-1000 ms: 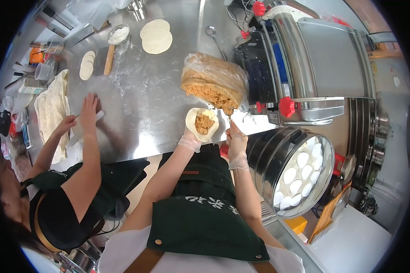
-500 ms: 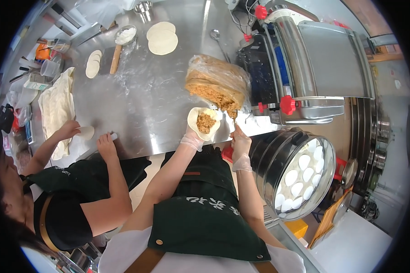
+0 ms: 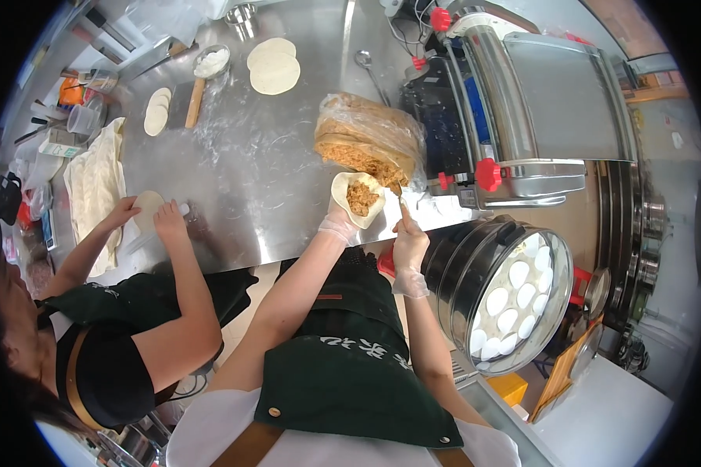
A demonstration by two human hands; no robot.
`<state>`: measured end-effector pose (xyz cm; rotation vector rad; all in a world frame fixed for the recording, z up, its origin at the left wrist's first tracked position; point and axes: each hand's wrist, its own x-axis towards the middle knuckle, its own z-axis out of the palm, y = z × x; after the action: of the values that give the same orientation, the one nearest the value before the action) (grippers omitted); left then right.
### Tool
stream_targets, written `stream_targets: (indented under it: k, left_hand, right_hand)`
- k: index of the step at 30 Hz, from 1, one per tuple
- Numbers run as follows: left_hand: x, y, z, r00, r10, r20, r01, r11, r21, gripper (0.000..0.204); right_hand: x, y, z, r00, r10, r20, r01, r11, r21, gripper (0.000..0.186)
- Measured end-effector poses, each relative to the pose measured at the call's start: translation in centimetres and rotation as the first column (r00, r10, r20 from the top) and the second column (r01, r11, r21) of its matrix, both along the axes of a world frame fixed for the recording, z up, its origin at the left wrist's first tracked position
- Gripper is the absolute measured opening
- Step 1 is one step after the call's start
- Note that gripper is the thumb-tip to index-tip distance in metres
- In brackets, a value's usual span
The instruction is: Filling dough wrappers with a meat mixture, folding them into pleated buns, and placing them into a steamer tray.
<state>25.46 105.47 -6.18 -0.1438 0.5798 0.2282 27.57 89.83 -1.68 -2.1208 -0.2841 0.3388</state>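
Note:
Cupped under a round dough wrapper (image 3: 340, 188), my left hand (image 3: 339, 223) is gloved and closed about its underside. A heap of brown, crumbly filling (image 3: 362, 199) lies in the middle of the wrapper. My right hand (image 3: 410, 247), also gloved, is wrapped round the handle of a slim filling spatula (image 3: 403, 205). Its tip is at the open mouth of a clear plastic bag of the same filling (image 3: 366, 154), just beyond the wrapper. The fingers under the wrapper are mostly hidden.
On my right stand stacked round steamers (image 3: 459, 268) with white rounds inside, and beyond them a dough-rolling machine (image 3: 487, 93). Flat wrappers (image 3: 275, 74), a spoon (image 3: 374, 76) and a flour bowl (image 3: 212, 61) lie on the steel table (image 3: 241, 156). At left, a co-worker's hands (image 3: 171, 222) handle a wrapper.
My left hand has moved slightly right and away from me with the filled wrapper, closer to the bag. The spatula stays by the bag. The co-worker's wrapper is lifted and shifted.

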Motion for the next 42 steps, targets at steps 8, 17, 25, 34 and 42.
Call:
stream_targets:
  k: [8, 17, 25, 34, 42]
  left_hand:
    - [0.1, 0.0, 0.6, 0.984, -0.023, 0.175, 0.022, 1.0, 0.009, 0.026]
    - [-2.3, 0.9, 3.4, 0.966, 0.031, 0.255, -0.054, 0.995, 0.084, 0.04]
    - [-2.4, 0.7, 2.9, 0.973, 0.095, 0.213, -0.163, 0.931, 0.328, 0.027]
    - [-3.7, 1.1, 5.1, 0.98, 0.093, 0.178, -0.148, 0.935, 0.323, 0.037]
    - [-3.9, 1.8, 5.3, 0.904, 0.098, 0.417, -0.131, 0.99, 0.051, 0.041]
  right_hand:
    - [-2.7, -0.1, 1.6, 0.697, 0.409, 0.588, -0.119, 0.876, -0.468, 0.062]
    - [-2.3, -0.9, 6.2, 0.922, 0.331, 0.201, -0.322, 0.944, -0.077, 0.04]
    - [-4.2, 0.7, 8.6, 0.953, 0.251, -0.169, -0.223, 0.96, 0.167, 0.043]
    - [-3.0, 2.2, 10.2, 0.785, 0.38, 0.489, -0.296, 0.924, -0.243, 0.056]
    - [-3.5, 1.8, 8.7, 0.767, 0.422, 0.484, -0.336, 0.906, -0.257, 0.06]
